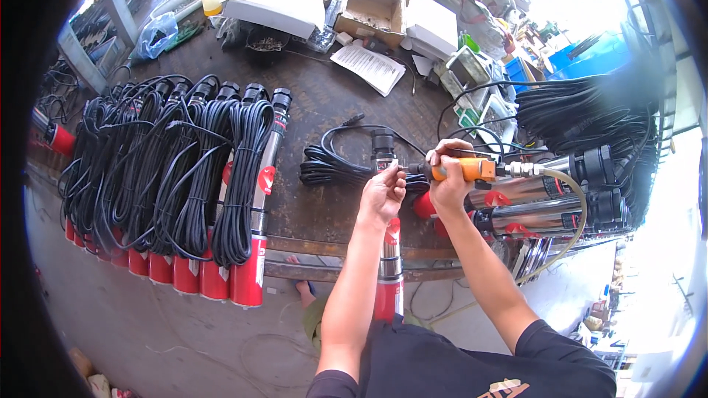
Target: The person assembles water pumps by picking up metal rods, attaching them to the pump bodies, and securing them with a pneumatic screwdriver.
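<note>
My right hand [450,183] is wrapped round an orange air screwdriver [481,169], whose bit end points left. A clear hose [571,186] runs from the tool's metal fitting. My left hand [382,197] is closed, with thumb and fingertips pinched close to the tool's tip; whatever they hold is too small to make out. Below and behind the left hand lies a long steel submersible pump with a red end [391,295], its black cap [382,140] showing beyond my fingers. A coiled black cable [332,166] rests on the table beside the cap.
A row of pumps with bundled black cables [169,169] lies at the left, red ends over the table edge. More steel pumps [531,214] and a cable heap [590,114] are at the right. A cardboard box [372,15] and paper sheet [367,66] lie at the back.
</note>
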